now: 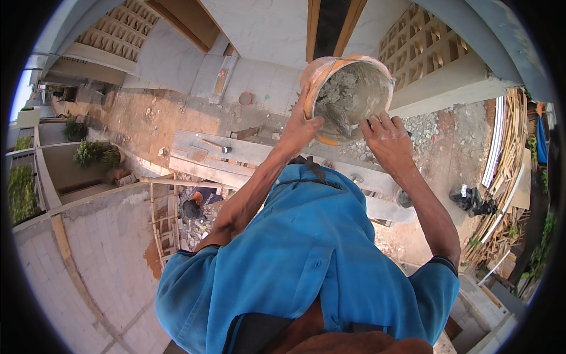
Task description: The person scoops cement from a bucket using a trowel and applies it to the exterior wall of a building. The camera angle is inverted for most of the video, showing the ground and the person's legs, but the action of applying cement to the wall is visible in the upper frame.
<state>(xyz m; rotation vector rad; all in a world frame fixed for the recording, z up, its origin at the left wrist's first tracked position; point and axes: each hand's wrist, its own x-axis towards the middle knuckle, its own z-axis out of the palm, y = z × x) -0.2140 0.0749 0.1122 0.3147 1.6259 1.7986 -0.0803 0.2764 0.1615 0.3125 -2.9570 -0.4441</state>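
Observation:
An orange bucket [323, 82], smeared with dried mortar, is tilted so its mouth faces me. Wet grey mortar [348, 88] coats its inside and lies in a lump toward the back. My left hand [302, 127] grips the bucket's left rim, thumb over the edge. At the lower right of the mouth, my right hand [386, 138] is closed with curled fingers around what looks like a trowel's handle, mostly hidden by the hand. The mortar-covered trowel blade [339, 120] lies inside the bucket.
Beneath me runs a plank platform [259, 171] with a hammer-like tool [216, 145] on it. Far below are rubble [421, 138] and a small round orange container [246, 98]. Black plastic bags [473, 202] and stacked timber strips [508, 141] lie right. A block wall [88, 259] stands left.

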